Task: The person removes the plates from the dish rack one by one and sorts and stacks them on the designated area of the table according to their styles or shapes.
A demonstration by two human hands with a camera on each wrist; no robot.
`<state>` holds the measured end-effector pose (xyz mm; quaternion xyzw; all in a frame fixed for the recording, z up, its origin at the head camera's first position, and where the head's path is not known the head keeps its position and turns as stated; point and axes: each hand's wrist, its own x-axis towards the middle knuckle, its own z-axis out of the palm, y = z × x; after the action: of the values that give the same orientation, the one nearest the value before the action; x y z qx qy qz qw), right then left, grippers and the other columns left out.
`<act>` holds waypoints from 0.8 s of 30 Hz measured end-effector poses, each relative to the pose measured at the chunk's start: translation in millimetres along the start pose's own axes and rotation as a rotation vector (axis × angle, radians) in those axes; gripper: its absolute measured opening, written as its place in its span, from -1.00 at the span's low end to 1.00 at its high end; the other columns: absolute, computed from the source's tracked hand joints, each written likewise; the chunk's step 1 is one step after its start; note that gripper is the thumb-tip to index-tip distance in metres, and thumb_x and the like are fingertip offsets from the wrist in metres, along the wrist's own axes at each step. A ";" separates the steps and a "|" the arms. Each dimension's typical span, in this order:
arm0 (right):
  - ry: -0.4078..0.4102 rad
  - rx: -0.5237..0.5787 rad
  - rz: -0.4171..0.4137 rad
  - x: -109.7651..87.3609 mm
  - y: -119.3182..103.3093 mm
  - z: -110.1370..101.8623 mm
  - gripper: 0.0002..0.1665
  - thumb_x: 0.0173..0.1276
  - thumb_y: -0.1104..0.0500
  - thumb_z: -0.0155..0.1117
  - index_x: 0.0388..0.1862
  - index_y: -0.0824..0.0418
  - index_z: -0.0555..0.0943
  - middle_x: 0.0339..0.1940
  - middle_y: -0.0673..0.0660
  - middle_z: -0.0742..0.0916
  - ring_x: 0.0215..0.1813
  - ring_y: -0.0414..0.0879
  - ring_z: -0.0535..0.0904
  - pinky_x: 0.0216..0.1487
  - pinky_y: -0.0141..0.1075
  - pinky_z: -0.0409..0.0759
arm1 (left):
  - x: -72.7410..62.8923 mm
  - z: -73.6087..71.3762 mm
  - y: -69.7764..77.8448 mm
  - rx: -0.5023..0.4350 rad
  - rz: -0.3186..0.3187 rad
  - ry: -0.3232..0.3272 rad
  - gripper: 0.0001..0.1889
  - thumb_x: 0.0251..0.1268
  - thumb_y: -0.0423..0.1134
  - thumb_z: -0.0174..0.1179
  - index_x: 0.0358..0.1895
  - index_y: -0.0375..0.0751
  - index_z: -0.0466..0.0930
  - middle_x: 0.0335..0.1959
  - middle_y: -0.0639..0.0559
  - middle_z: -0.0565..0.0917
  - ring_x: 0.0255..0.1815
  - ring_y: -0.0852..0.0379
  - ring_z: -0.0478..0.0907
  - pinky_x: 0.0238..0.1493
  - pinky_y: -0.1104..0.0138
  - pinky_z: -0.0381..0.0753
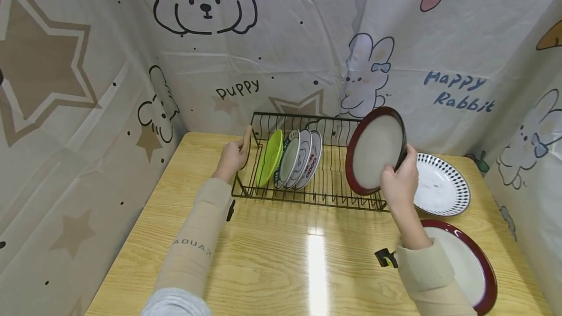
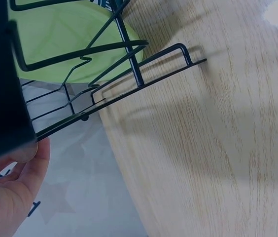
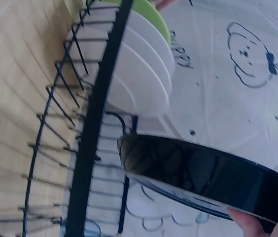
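Observation:
My right hand point(image 1: 400, 179) grips the right edge of a dark-red-rimmed plate point(image 1: 375, 152), tilted up over the right part of a black wire dish rack point(image 1: 351, 204). Its glossy black underside shows in the right wrist view, with my fingertips point(image 3: 245, 223) at its edge. At the rack's left end, my left hand point(image 1: 231, 161) holds the end frame; in the left wrist view its fingers point(image 2: 38, 163) are partly hidden behind a dark strap. In the rack's left half stand a lime-green plate point(image 1: 269, 160) and several white patterned plates point(image 1: 312, 165), upright and close together.
Right of the rack lies a white oval plate with a black diamond border point(image 1: 441, 187). Nearer the front, another red-rimmed plate point(image 1: 485, 277) lies on the wooden table point(image 1: 281, 257), partly behind my right sleeve. Printed cloth point(image 1: 281, 38) hangs behind and at both sides.

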<state>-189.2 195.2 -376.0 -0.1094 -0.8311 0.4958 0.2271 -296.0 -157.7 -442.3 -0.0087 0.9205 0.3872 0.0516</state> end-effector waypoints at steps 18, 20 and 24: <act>0.165 0.372 0.365 2.6 22.0 -87.5 -0.33 0.28 0.48 -0.04 0.37 0.20 0.19 0.33 0.26 0.33 0.32 -0.03 0.27 0.21 -0.37 0.33 | 1.3 -0.6 -1.9 0.003 -0.005 0.014 -0.51 0.38 -0.37 -0.15 0.37 -0.28 0.11 0.10 -0.37 0.47 -0.70 0.16 0.30 -0.69 0.38 0.30; 0.189 0.412 0.403 1.8 27.1 -96.3 -0.34 0.28 0.48 -0.02 0.36 0.20 0.21 0.34 0.23 0.34 0.31 -0.06 0.29 0.12 -0.48 0.38 | 1.5 -0.3 -2.0 0.001 -0.005 0.016 -0.51 0.38 -0.37 -0.15 0.37 -0.27 0.11 0.09 -0.37 0.47 -0.70 0.14 0.28 -0.69 0.38 0.30; 0.242 0.553 0.462 1.1 37.7 -114.5 -0.31 0.26 0.54 -0.03 0.35 0.19 0.24 0.35 0.16 0.33 0.31 -0.11 0.28 -0.16 -0.61 0.46 | 1.5 -0.1 -1.6 0.005 -0.004 0.016 -0.50 0.38 -0.37 -0.15 0.37 -0.26 0.12 0.10 -0.36 0.47 -0.69 0.14 0.29 -0.68 0.38 0.31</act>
<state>-136.1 302.6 -362.1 -0.2863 -0.5864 0.7230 0.2267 -297.5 -158.8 -443.5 -0.0133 0.9217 0.3849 0.0450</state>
